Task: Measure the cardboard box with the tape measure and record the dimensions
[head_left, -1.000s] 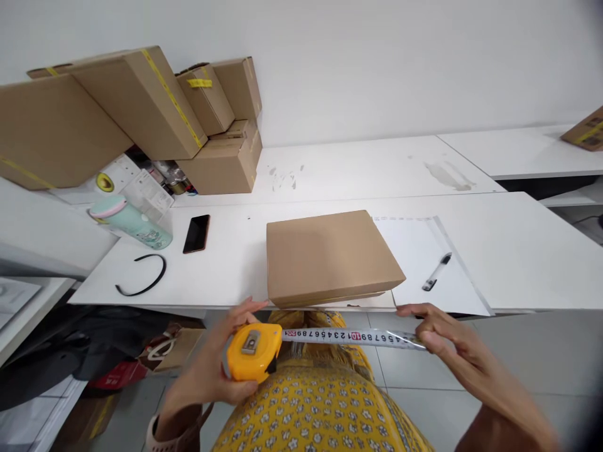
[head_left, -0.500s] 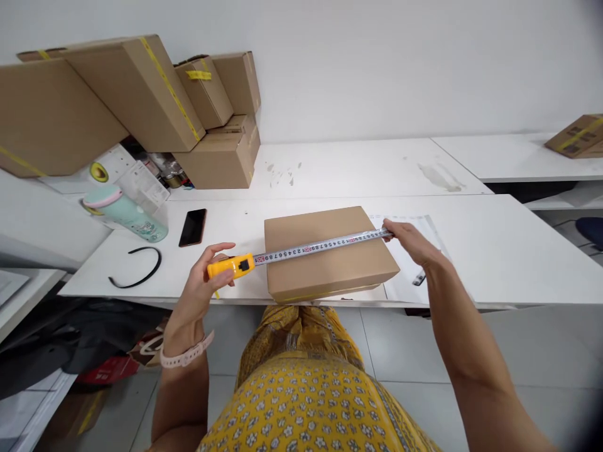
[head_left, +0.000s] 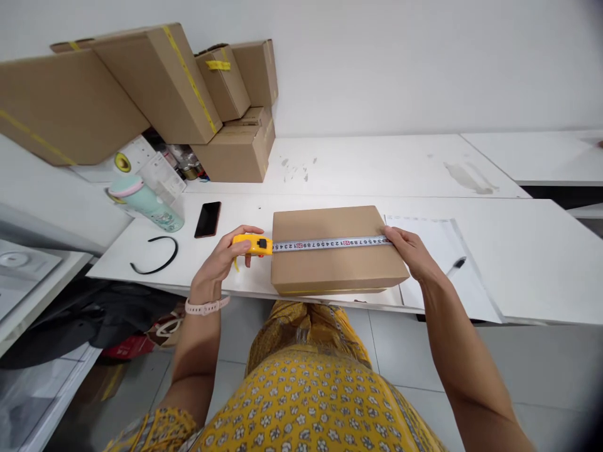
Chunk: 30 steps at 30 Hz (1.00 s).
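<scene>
A closed cardboard box (head_left: 330, 270) lies on the white table near its front edge. Across its top runs the silver blade (head_left: 325, 244) of a tape measure, printed with black and red numbers. My left hand (head_left: 221, 254) grips the yellow tape measure case (head_left: 245, 245), which is right by the box's left edge. At the box's right edge, my right hand (head_left: 409, 251) pinches the free end of the blade between thumb and fingers. The fingers of that hand partly hide the tip.
A sheet of paper (head_left: 438, 245) with a pen (head_left: 456, 266) on it lies right of the box. To the left are a phone (head_left: 208, 219), a black curved band (head_left: 172, 260) and a mint tumbler (head_left: 148, 204). Stacked cartons (head_left: 230, 154) stand behind.
My left hand has brought the case rightward, close to the box's left edge, and the exposed blade is shorter. The blade now lies straighter along the box top. The view has shifted slightly.
</scene>
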Motion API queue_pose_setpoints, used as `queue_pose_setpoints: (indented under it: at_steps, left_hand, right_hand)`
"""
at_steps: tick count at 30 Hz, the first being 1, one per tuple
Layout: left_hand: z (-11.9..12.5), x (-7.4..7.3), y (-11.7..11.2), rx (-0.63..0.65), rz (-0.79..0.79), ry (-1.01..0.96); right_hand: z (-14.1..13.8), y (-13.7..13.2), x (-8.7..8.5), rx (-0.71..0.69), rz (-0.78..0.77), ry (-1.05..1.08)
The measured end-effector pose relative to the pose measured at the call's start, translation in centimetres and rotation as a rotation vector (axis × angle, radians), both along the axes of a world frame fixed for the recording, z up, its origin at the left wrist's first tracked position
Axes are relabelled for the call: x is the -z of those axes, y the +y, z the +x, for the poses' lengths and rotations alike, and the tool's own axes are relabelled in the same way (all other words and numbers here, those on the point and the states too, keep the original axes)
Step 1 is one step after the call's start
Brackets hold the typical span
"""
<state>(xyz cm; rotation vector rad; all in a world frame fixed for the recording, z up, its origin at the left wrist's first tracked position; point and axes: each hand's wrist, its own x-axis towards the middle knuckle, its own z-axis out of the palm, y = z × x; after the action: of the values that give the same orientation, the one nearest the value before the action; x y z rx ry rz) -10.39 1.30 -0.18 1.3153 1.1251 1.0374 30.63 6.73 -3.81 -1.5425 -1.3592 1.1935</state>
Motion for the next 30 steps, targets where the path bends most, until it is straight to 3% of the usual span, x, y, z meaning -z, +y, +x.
queue_pose_setpoints:
  at_steps: [8, 19, 25, 30]
  left_hand:
    - [-0.9, 0.8, 0.7, 0.05, -0.011, -0.04]
    - [-1.3, 0.9, 1.0, 0.108, -0.014, -0.066]
    - [-2.1, 0.2, 2.1, 0.161, -0.004, -0.004]
    - [-2.2, 0.9, 2.5, 0.16, -0.047, -0.05]
  right_hand:
    - [-1.7, -1.7, 0.6, 0.257, -0.159, 0.247]
    - [-1.6, -1.5, 0.8, 0.279, -0.206, 0.245]
    - [-1.4, -1.6, 0.3, 0.222, -0.198, 0.175]
    - [-1.4, -1.6, 0.3, 0.205, -0.202, 0.17]
